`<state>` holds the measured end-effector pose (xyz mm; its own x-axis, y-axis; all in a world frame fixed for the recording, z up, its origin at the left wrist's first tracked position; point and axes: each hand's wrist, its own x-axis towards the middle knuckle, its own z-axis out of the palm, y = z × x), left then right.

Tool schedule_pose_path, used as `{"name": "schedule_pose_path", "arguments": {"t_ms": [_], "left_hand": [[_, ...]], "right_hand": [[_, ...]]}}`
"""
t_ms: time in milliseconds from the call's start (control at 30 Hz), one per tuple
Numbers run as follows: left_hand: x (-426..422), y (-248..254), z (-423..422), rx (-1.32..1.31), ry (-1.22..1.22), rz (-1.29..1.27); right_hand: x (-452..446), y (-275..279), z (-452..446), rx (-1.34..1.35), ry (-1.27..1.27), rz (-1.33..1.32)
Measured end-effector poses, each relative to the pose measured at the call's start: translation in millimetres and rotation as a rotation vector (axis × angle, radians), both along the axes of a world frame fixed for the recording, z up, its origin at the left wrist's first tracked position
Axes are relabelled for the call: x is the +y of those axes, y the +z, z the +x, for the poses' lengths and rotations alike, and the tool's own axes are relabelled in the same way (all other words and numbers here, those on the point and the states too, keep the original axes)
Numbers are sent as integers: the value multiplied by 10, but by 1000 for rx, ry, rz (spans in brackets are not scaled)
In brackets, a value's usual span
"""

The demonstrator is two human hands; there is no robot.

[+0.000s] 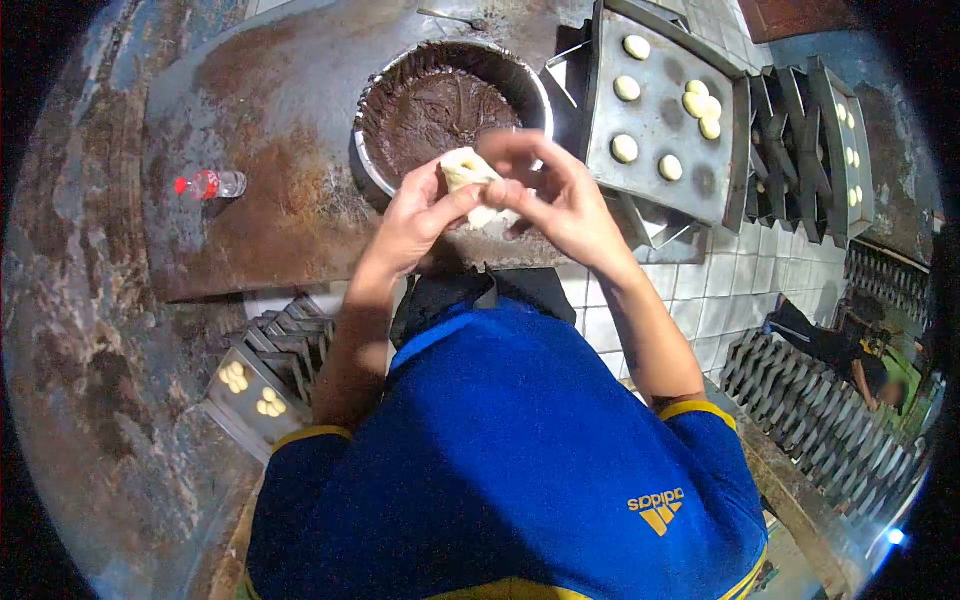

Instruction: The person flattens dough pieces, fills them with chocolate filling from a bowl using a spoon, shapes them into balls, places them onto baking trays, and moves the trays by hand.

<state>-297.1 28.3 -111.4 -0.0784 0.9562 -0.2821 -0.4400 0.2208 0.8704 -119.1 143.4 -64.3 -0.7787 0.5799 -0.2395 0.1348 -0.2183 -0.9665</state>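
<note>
Cream dough [462,168] between left hand [415,218], right hand [565,208] — bowl rim [362,148] close.

I see table [260,90]: bowl [547,110] between bottle [218,184] and tray [650,115].
Bottle near left edge; tray at right edge, dough pieces [624,149] on it.

The stained, rust-brown tabletop [235,115] bore a red-capped clear bottle [212,184] at left, a wide round bowl [362,150], and a thin-handled utensil [478,24] beyond the bowl.
</note>
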Motion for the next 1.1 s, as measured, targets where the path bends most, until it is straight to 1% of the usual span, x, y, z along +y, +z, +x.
{"name": "schedule_pose_path", "arguments": {"t_ms": [67, 100, 200, 233, 267, 300, 333, 367, 400, 433, 467, 500, 567, 600, 667, 700, 733, 767, 800, 867, 900, 933, 967, 1000, 1067, 1100], "left_hand": [[21, -24, 51, -25, 61, 54], [28, -12, 76, 2, 78, 75], [17, 25, 59, 44, 26, 80], [18, 27, 101, 22, 78, 47], [29, 64, 90, 22, 77, 51], [52, 134, 66, -103, 93, 41], [64, 174, 51, -230, 108, 31], [5, 162, -42, -317, 7, 31], [-13, 176, -28, -319, 3, 33], [-34, 197, -7, -263, 24, 52], [-45, 218, 15, -207, 46, 72], [-28, 295, 63, -158, 84, 12], [2, 267, 105, -137, 106, -13], [25, 239, 127, -112, 130, -39], [58, 224, 194, -189, 197, -9], [62, 304, 210, -269, 206, -57], [76, 353, 231, -349, 214, -105], [64, 272, 227, -454, 178, -34], [83, 266, 258, -449, 179, -27], [106, 285, 367, -107, 186, 42], [160, 335, 426, -7, 199, 77], [214, 350, 484, -5, 198, 77], [267, 358, 538, 25, 250, 85], [314, 371, 584, 55, 302, 94], [376, 389, 632, 23, 289, 76], [416, 362, 656, -4, 249, 60]], "right_hand": [[2, 143, -45, 42, -19, 175], [6, 210, -58, -33, 80, 543], [13, 371, -102, -139, 211, 1036], [69, 358, -112, -117, 225, 1027], [101, 355, -121, -92, 241, 1018], [78, 361, -124, -10, 120, 869], [92, 347, -108, -10, 120, 874], [113, 326, -64, -20, 95, 764], [127, 322, -34, -31, 70, 655], [101, 347, -35, -33, 6, 601], [85, 356, -38, -37, 2, 606], [61, 360, -36, -31, -15, 543], [0, 399, -28, -15, -32, 453], [-23, 441, -36, -15, -30, 454], [-60, 502, -63, -97, -28, 834], [-56, 437, -71, -95, -64, 899], [-25, 424, -40, -94, -67, 901], [16, 423, -3, -118, -78, 855], [62, 414, 23, -138, -87, 812], [98, 371, 88, -111, -133, 765], [116, 364, 131, -100, -129, 689], [134, 360, 173, -87, -123, 613], [150, 351, 215, -73, -116, 536], [169, 340, 263, -68, -115, 535], [211, 332, 388, 57, -99, 341], [256, 373, 469, 43, -88, 395]]}}
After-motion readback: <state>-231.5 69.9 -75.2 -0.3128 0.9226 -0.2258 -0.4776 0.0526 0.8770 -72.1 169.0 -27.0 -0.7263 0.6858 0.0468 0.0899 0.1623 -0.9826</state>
